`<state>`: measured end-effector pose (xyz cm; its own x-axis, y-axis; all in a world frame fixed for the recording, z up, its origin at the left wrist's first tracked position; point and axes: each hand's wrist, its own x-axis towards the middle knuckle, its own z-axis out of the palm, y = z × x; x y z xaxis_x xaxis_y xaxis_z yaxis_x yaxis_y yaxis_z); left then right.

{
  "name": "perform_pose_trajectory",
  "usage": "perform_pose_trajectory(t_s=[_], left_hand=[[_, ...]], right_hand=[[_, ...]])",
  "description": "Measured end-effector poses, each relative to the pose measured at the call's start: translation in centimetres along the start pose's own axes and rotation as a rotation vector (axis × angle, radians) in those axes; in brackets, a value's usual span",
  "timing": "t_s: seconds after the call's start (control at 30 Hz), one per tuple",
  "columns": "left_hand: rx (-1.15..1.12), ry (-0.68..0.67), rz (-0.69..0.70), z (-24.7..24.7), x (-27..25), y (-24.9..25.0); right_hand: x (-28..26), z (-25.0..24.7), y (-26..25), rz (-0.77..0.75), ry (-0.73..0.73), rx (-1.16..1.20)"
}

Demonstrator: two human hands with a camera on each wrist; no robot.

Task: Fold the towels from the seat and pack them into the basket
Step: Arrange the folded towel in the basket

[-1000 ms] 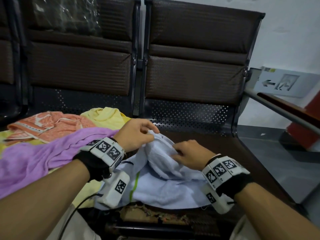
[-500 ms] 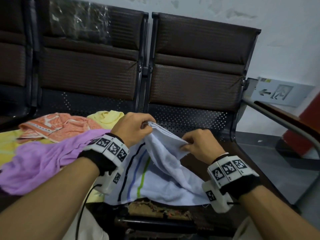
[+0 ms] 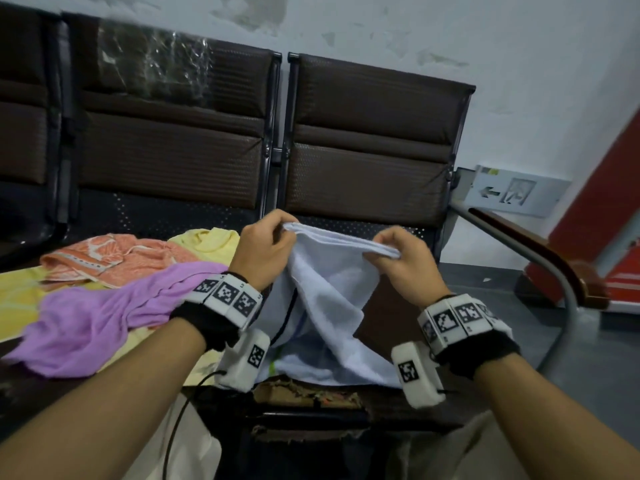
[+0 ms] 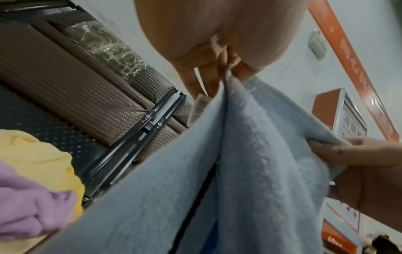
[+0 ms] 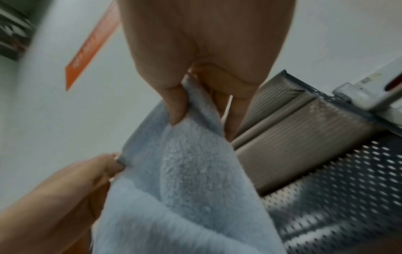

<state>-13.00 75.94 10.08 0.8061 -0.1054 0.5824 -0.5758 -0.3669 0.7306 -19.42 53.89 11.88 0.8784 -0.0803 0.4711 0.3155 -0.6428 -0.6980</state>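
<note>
A pale blue towel (image 3: 329,292) with dark, blue and green stripes hangs above the brown seat (image 3: 388,299). My left hand (image 3: 266,247) pinches its top edge at the left, my right hand (image 3: 401,258) pinches the same edge at the right, and the edge stretches between them. Its lower end rests on the seat's front. The left wrist view shows my left hand (image 4: 226,65) pinching the towel (image 4: 250,154); the right wrist view shows my right hand (image 5: 195,96) pinching the towel (image 5: 185,171). No basket is in view.
A purple towel (image 3: 104,320), an orange patterned towel (image 3: 114,258) and a yellow towel (image 3: 207,240) lie heaped on the seat to the left. Brown chair backs (image 3: 367,147) stand behind. A metal armrest (image 3: 540,258) curves at the right, with grey floor beyond.
Both hands have lifted the blue towel's top edge off the seat and drawn apart, stretching it. The towel now hangs instead of lying crumpled.
</note>
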Motion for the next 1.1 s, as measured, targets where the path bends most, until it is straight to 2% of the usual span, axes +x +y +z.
perform_pose_trajectory(t_s=[0.1,0.2,0.3,0.53,0.63,0.83,0.97,1.1], left_hand=[[-0.103,0.076,-0.05,-0.6,2.0,1.8],[-0.221,0.167,-0.023,-2.1,4.4,4.5],[-0.207,0.157,0.016,-3.1,5.6,6.2],[-0.038,0.005,-0.052,-1.7,7.4,3.9],[0.03,-0.047,-0.047,-0.3,9.8,3.8],[-0.064,0.043,0.024,0.7,12.1,5.7],[-0.164,-0.006,0.038,0.7,8.5,5.8],[-0.174,-0.066,-0.076,0.5,1.5,4.1]], right_hand=[[2.2,-1.6,-3.0,-0.095,0.092,0.054],[4.0,-3.0,-5.8,-0.183,0.253,0.115],[4.6,-3.6,-6.6,-0.156,0.34,0.134],[6.6,-3.4,-4.1,-0.049,0.212,-0.042],[8.7,-3.5,-3.2,-0.013,0.223,-0.076],[10.3,-4.4,-3.1,-0.049,0.346,0.03],[6.8,-4.2,-1.9,-0.04,0.239,0.077],[0.4,-3.5,0.2,0.025,0.06,0.057]])
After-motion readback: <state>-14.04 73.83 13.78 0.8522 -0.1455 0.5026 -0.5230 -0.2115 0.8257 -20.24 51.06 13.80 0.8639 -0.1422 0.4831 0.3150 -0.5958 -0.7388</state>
